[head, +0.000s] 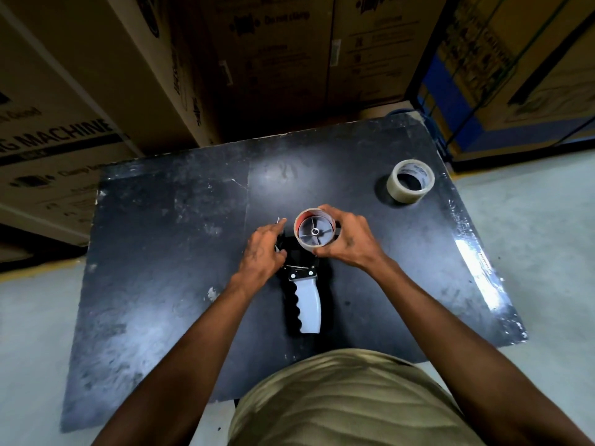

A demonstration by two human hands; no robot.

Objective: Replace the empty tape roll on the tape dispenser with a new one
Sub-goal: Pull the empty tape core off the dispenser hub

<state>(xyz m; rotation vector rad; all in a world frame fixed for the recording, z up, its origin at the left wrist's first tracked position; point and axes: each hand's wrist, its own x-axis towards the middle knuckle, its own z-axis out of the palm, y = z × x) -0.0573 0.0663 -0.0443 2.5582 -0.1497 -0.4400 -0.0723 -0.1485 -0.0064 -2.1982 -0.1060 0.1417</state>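
R hand (346, 235) gripping empty core (314, 232) on dispenser (306, 284), L hand (262, 249) flat, steadying frame. Next: pull core off hub, then grab new roll (412, 181).

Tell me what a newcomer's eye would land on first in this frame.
First, the two hands at the middle of the black table: the right hand grips the empty core on the dispenser, and the left hand rests on the dispenser's front. Next, the new roll stands alone near the far right corner.
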